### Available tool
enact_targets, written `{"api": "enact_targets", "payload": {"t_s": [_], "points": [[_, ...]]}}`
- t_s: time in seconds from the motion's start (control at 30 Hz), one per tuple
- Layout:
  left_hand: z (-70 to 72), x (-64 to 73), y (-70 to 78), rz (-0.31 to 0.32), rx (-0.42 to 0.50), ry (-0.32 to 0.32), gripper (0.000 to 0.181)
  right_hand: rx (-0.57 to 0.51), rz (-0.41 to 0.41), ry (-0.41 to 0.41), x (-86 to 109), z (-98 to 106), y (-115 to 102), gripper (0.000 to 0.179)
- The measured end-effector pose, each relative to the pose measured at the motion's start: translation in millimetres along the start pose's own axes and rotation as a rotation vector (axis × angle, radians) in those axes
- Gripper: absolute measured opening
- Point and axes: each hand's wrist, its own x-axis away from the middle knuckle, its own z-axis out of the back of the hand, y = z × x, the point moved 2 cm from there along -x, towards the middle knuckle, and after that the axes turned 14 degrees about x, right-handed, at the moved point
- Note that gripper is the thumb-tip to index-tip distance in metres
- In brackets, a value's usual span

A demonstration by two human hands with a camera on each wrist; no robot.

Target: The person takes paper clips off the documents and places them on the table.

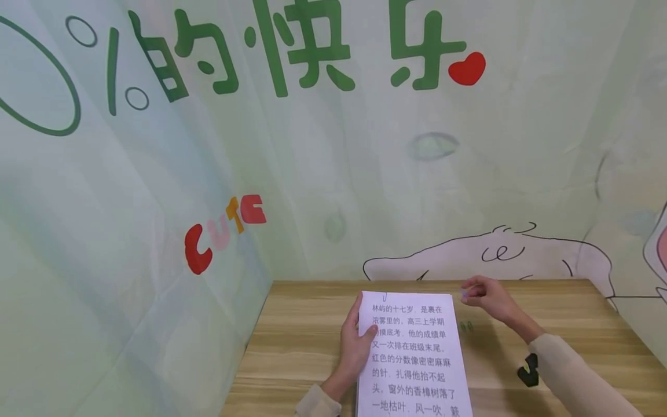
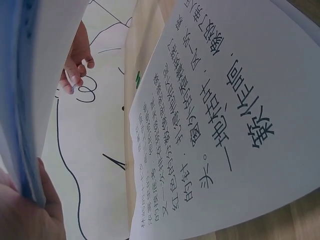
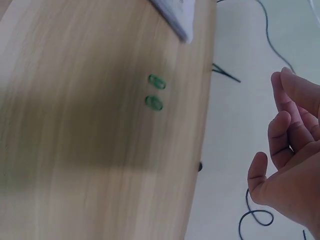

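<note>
My left hand [image 1: 356, 346] grips a stack of white paper [image 1: 411, 353] by its left side, thumb over the top sheet. Large printed Chinese text covers that sheet. A thin curved wire [image 1: 385, 296], like part of a paper clip, shows at its top edge. My right hand [image 1: 487, 298] is raised to the right of the stack's top corner. Its thumb and index fingertips pinch a small pale-blue thing [image 1: 465, 293]; I cannot tell its kind. In the right wrist view, two green paper clips [image 3: 155, 92] lie side by side on the table, below this hand.
The wooden table [image 1: 307, 324] ends at a pale green backdrop [image 1: 323, 174] with printed lettering and line drawings. A small black object [image 1: 528, 370] shows beside the right sleeve [image 1: 573, 370]. In the left wrist view, a blue-and-white edge [image 2: 22, 100] fills the left side, close to the camera.
</note>
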Motion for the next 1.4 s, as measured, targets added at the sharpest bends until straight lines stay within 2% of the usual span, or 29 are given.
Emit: {"api": "enact_targets", "payload": {"t_s": [0.23, 0.6, 0.77, 0.87, 1.07, 1.4], "points": [[1.9, -2.2, -2.2, 0.0, 0.005, 0.005, 0.086, 0.07, 0.02, 0.011, 3.5, -2.6, 25.8, 0.026], [3.1, 0.5, -1.5, 0.02, 0.018, 0.003, 0.085, 0.103, -0.024, -0.008, 9.9, -7.7, 56.6, 0.02], [3.5, 0.0, -2.9, 0.016, 0.008, 0.012, 0.086, 0.095, -0.063, -0.052, 13.1, -11.6, 64.0, 0.021], [3.4, -0.9, -3.7, 0.006, 0.003, 0.015, 0.086, 0.108, -0.051, -0.078, 15.0, -14.6, 67.8, 0.022], [3.3, -2.1, -5.5, 0.016, -0.006, 0.028, 0.087, 0.133, -0.02, -0.087, 17.2, -21.4, 74.7, 0.022], [2.8, -7.0, -1.5, 0.017, -0.035, 0.01, 0.083, 0.137, -0.06, -0.118, 19.8, -31.6, 82.6, 0.029]]}}
